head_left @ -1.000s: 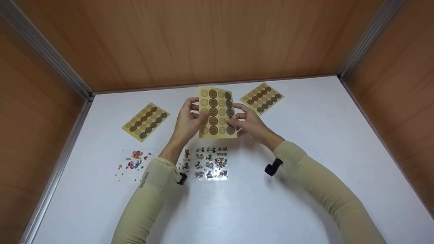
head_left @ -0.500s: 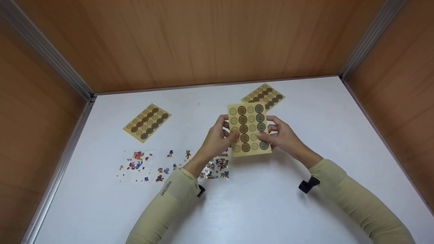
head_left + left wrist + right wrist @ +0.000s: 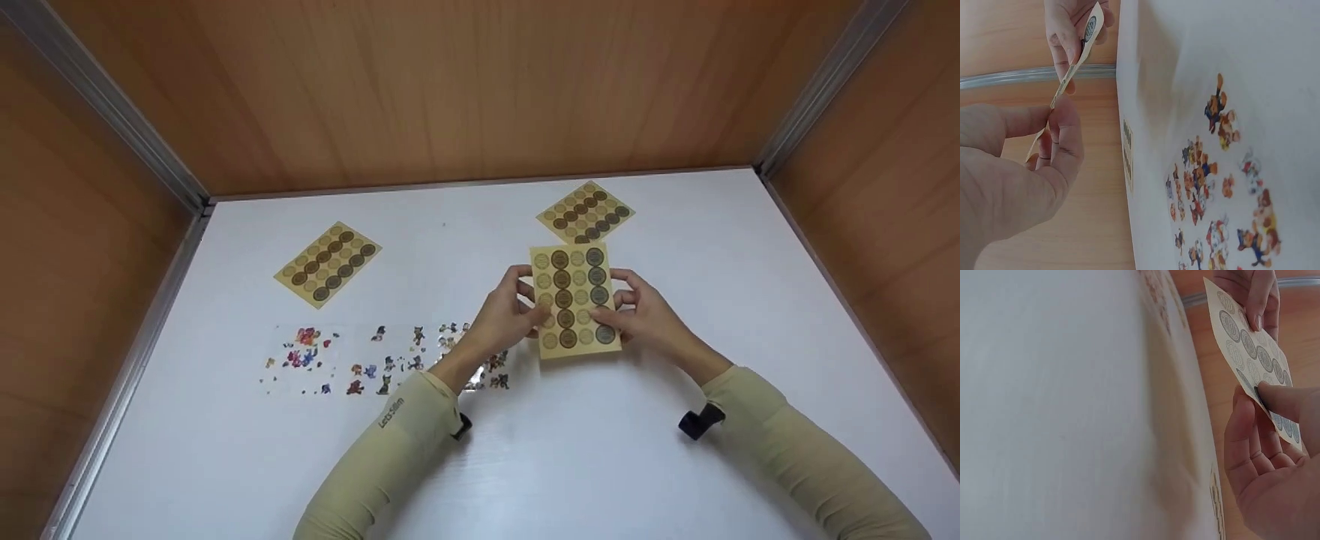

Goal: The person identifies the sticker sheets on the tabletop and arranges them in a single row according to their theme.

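Sticker sheet (image 3: 571, 307) of pale gold paper, held up in front of the body above the white surface (image 3: 540, 465), right of centre, printed face towards the head camera. Round seals on it in four columns of five: pale, brown, pale, grey-green. Grasped at both long edges: pinched on one side by the left hand (image 3: 504, 319), thumb across the front and fingers behind; pinched on the other by the right hand (image 3: 654, 319) in the same manner. Seen nearly edge-on and slightly bent from the left wrist. Farther back, lying flat and turned diagonally, two matching sheets: one at the left (image 3: 328, 265), one at the right (image 3: 585, 210), the latter with its near corner overlapped in the head view by the held paper. Nearer, left of centre, small colourful figures (image 3: 370, 370), partly hidden under the left forearm. Around the surface, wood-grain walls (image 3: 480, 90) with metal strips (image 3: 112, 97) at the corners.
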The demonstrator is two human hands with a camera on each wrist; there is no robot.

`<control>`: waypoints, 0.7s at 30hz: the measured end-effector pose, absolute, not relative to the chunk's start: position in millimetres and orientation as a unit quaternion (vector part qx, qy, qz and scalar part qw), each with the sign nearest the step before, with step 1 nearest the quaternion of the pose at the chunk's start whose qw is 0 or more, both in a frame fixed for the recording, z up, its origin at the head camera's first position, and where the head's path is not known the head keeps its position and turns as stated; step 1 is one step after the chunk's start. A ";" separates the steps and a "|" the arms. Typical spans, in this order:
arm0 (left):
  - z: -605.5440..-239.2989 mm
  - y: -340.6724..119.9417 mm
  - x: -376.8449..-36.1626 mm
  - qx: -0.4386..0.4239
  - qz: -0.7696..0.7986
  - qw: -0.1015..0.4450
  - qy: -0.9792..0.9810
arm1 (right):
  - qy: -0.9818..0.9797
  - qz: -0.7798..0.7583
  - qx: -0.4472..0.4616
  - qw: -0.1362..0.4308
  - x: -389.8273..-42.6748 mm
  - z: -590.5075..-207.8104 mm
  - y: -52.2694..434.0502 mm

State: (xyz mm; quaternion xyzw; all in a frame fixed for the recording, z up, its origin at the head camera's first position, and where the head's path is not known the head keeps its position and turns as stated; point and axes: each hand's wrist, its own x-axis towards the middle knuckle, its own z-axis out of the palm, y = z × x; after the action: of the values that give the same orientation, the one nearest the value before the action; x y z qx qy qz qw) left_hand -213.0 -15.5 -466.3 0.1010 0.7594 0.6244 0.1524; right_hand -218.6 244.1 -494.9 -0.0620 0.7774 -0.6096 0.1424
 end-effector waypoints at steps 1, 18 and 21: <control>-468.6 -13.5 -213.6 0.097 0.620 0.156 0.763 | 0.781 -0.605 -0.059 0.144 -218.4 -496.7 245.6; -496.4 6.1 -219.9 0.076 0.517 0.160 0.838 | 0.841 -0.513 -0.082 0.150 -211.4 -508.3 252.4; -498.4 7.2 -218.3 0.091 0.491 0.150 0.853 | 0.859 -0.483 -0.094 0.143 -210.7 -511.0 253.3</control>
State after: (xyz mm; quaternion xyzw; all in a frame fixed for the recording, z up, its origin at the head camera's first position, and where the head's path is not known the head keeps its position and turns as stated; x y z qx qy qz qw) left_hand -218.3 7.2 -498.4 0.0908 0.8532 0.4912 0.1503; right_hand -210.7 253.3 -511.0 -0.0941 0.8589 -0.4825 0.1434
